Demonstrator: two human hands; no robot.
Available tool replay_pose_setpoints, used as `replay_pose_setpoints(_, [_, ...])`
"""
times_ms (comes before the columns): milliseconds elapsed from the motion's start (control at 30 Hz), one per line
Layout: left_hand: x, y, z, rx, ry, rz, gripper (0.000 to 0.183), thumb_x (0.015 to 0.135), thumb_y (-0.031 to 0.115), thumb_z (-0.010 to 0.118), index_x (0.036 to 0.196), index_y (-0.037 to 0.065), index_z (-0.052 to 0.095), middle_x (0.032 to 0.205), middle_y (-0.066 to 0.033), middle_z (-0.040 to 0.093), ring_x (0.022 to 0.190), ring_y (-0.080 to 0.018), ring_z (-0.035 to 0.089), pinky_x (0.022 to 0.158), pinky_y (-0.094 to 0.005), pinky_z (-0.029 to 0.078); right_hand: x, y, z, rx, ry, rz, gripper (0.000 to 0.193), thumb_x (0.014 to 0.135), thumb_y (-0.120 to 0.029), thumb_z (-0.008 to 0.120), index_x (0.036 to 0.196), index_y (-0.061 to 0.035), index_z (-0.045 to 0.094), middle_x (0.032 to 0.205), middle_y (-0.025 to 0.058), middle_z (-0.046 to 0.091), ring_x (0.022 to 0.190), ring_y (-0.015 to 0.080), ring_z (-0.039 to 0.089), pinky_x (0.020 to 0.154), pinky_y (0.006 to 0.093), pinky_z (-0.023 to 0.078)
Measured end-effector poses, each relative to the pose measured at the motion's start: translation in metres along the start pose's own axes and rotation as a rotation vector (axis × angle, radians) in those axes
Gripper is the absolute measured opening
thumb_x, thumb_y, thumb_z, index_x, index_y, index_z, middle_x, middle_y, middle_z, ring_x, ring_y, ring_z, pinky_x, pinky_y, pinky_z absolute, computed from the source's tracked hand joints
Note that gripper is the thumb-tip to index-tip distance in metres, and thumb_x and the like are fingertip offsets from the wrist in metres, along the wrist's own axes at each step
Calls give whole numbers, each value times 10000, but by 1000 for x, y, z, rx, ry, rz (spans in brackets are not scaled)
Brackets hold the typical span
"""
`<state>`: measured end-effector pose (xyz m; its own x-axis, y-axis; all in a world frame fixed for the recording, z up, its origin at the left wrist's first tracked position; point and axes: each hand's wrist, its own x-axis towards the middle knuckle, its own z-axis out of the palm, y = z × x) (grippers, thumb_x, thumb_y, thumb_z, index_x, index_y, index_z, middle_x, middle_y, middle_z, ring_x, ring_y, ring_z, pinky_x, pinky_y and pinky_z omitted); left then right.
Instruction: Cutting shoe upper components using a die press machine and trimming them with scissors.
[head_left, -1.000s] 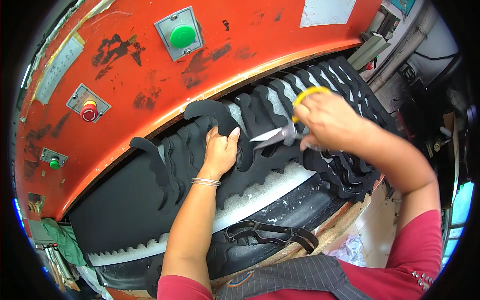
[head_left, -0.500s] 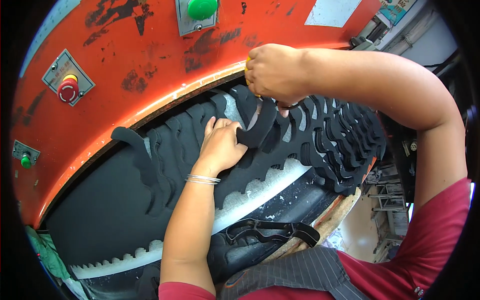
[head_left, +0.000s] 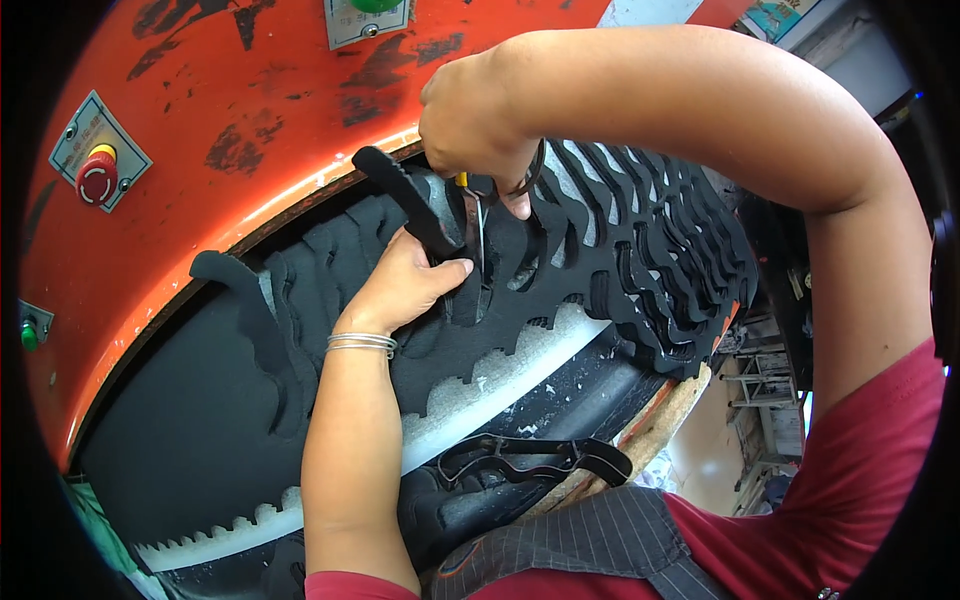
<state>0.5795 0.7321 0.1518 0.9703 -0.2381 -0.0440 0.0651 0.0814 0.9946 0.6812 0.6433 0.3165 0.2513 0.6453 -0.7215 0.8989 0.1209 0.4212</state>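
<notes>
Background: an orange machine panel (head_left: 230,110), scuffed with dark patches, curves across the far side, bearing a red mushroom button (head_left: 97,178) at left and a green button (head_left: 375,3), partly out of view, farther right. On its near side, a black foam sheet (head_left: 170,370) lies on the machine bed (head_left: 570,385); wavy cut-outs crowd its right half, and a pale scalloped strip (head_left: 490,385) shows along its near edge. Right hand (head_left: 475,120): at the sheet's far edge, fingers clenched around yellow-handled scissors (head_left: 480,225), whose blades point toward the near side over the sheet. Left hand (head_left: 400,285): just left of the blades, grasping the base of a raised foam strip (head_left: 410,195); the thumb extends toward the blades, the other fingertips being hidden. Metal bangles (head_left: 361,343) encircle the left wrist. Near side: a wavy cutting die (head_left: 530,455), beside the pale strip.
</notes>
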Motion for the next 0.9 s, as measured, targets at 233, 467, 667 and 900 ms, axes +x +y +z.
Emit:
replay_pose_setpoints(233, [6, -9, -6, -28, -6, -39, 303, 730, -10, 629, 896, 74, 390, 881, 9, 383, 847, -94, 393, 784, -229, 368, -8, 5, 6, 23, 143, -6, 553, 564, -489, 792, 931, -87, 689, 870, 58, 669, 954, 292, 592, 832, 395, 470])
replay_pose_setpoints(467, [2, -5, 0, -98, 14, -36, 296, 726, -15, 599, 867, 101, 366, 841, 29, 386, 790, -60, 392, 733, -199, 362, -21, 10, -5, 84, 50, 10, 550, 567, -487, 796, 902, -67, 681, 800, 79, 664, 860, 298, 635, 775, 411, 486])
replay_pose_setpoints(667, [10, -6, 1, -112, 7, -1, 297, 719, -13, 600, 863, 106, 369, 853, 22, 419, 812, -66, 411, 749, -202, 358, -13, 11, 16, 50, 132, 10, 513, 568, -468, 802, 863, -66, 682, 777, 71, 664, 822, 291, 648, 733, 409, 495])
replay_pose_setpoints(900, [7, -11, -10, -312, 60, 127, 246, 764, -19, 597, 895, 98, 425, 921, -30, 537, 854, -100, 495, 803, -227, 387, -13, -19, 19, 127, 88, -13, 414, 615, -424, 784, 853, -96, 700, 799, 73, 679, 806, 281, 661, 684, 387, 515])
